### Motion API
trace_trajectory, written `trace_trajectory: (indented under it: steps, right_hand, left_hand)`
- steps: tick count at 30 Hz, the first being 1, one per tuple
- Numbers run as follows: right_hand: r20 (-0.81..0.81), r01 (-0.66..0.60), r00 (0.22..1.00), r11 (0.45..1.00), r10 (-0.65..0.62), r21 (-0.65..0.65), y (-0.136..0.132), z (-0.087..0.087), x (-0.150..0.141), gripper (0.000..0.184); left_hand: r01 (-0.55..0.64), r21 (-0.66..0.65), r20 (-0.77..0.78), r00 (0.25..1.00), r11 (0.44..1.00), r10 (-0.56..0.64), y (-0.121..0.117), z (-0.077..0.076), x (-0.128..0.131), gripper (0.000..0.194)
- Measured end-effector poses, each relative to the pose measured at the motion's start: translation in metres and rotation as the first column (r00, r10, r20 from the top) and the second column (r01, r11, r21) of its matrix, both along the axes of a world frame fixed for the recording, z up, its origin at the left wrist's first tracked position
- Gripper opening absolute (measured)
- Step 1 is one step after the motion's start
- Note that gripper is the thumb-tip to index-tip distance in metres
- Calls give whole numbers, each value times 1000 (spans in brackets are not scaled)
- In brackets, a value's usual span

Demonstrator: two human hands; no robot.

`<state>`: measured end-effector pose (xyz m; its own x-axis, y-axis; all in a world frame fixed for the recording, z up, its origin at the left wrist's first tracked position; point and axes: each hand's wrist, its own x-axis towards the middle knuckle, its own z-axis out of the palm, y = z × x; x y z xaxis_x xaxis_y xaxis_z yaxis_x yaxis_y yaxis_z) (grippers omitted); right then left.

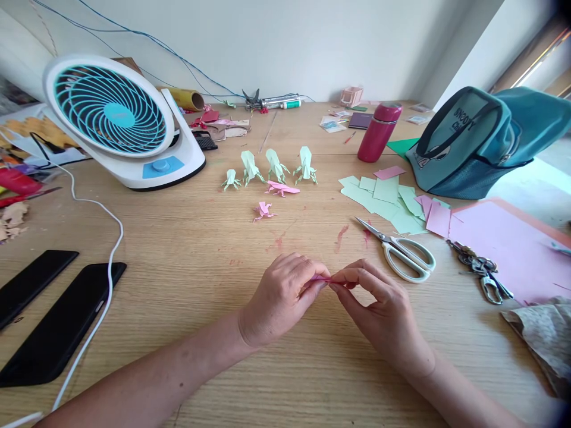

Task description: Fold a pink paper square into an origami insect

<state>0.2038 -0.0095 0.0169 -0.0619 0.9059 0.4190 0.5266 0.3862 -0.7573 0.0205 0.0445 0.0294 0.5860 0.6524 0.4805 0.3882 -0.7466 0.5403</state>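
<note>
Between my fingertips is a small piece of folded pink paper, mostly hidden by the fingers. My left hand pinches one end of it, and my right hand pinches the other, the two nearly touching above the table. Beyond them stand several pale green origami insects in a row. In front of that row lie a pink origami insect with a long body and a smaller pink one. White-handled scissors rest, slightly spread, to the right of my right hand.
Green paper scraps, pink sheets and keys lie on the right. Behind them stand a red flask and a teal backpack. A fan, its white cable and two dark phone-like slabs occupy the left.
</note>
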Motion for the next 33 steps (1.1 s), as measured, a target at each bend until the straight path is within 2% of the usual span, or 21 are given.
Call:
trace_trajectory:
  steps: [9,18,25,29,31,33]
  right_hand:
    - [41,10,999,1000,-11,16,1,0,1,11]
    - [144,15,989,999,-22,48,0,0,1,11]
    - [187,11,982,993,-33,116,2,0,1,12]
    - [183,-14,983,991,-10,131,2,1,1,12]
    - [158,-9,987,993,-10,122,3,1,2,11]
    - [100,28,994,995,-38,97,4,1,4,7]
  left_hand:
    - [17,181,-66,998,983,-5,0,-1,-1,10]
    - [28,238,-89,996,971,-6,1,-2,-1,9]
    - [46,236,-89,996,971,-26,-1,-1,-1,8]
    - [35,131,-54,998,991,-28,-3,-2,2,11]
    - [3,-24,9,1000,1000,-2,-5,-3,3,14]
    - [-21,-268,111,992,963,52,-5,-4,4,22]
